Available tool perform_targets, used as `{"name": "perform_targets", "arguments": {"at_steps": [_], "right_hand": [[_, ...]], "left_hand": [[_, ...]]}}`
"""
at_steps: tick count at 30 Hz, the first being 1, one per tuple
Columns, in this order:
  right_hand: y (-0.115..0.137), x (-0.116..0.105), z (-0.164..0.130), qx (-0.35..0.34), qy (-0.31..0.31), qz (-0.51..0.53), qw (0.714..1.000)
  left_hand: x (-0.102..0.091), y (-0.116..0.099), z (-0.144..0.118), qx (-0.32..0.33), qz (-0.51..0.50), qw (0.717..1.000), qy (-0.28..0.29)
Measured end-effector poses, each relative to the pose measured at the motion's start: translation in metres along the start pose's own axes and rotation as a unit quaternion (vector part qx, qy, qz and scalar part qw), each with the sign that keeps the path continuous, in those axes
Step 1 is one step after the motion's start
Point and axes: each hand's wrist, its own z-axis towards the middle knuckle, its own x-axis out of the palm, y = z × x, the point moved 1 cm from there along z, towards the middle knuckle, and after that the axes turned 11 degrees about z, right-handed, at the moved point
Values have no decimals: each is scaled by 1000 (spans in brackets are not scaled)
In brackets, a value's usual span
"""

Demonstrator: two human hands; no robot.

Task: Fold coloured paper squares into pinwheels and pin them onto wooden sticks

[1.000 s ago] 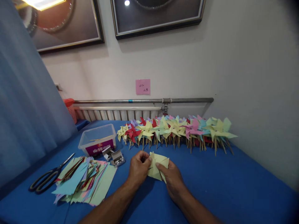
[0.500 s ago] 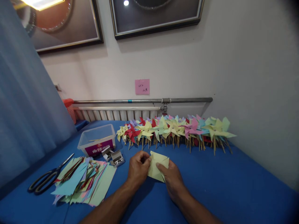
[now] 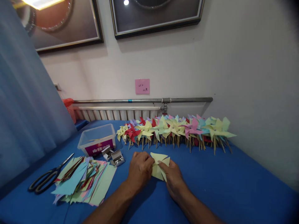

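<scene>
Blue table (image 3: 233,186), pinwheels (image 3: 174,128) behind, scissors (image 3: 56,170), paper pile (image 3: 74,183), left hand (image 3: 140,169) and right hand (image 3: 174,179) gripping yellow paper (image 3: 156,172)

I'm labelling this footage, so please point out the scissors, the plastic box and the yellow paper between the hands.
Scissors (image 3: 57,170), head view: where handles meet blades.
Plastic box (image 3: 95,151), head view: its labelled front wall.
Yellow paper (image 3: 157,171), head view: its lower-left part.

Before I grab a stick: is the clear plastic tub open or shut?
Open: the plastic tub is uncovered on top, and thin sticks show inside.
</scene>
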Motion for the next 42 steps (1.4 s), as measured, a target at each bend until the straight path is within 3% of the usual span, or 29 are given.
{"name": "perform_targets", "arguments": {"at_steps": [10,25,30,33,35,38,40,42], "right_hand": [[2,1,-1,5,7,-13,1000],[1,-1,1,-25,11,-71,997],[-2,-6,7,-44,-12,-98,994],[4,-7,9,-59,-17,-106,992],[8,-6,9,-79,-13,-123,989],[12,-5,8,-118,-7,-178,977],[11,-5,6,-136,-2,-214,967],[9,-4,4,-144,9,-232,962]], "left_hand": [[-2,-1,3,66,85,994,-19],[-2,-3,4,106,126,986,-23],[-5,-4,2,71,55,996,6],[-10,0,5,-52,-88,994,36],[-11,5,9,-191,-208,957,68],[-5,8,12,-370,-385,833,142],[2,5,12,-420,-473,754,177],[9,2,10,-432,-517,715,186]]}}
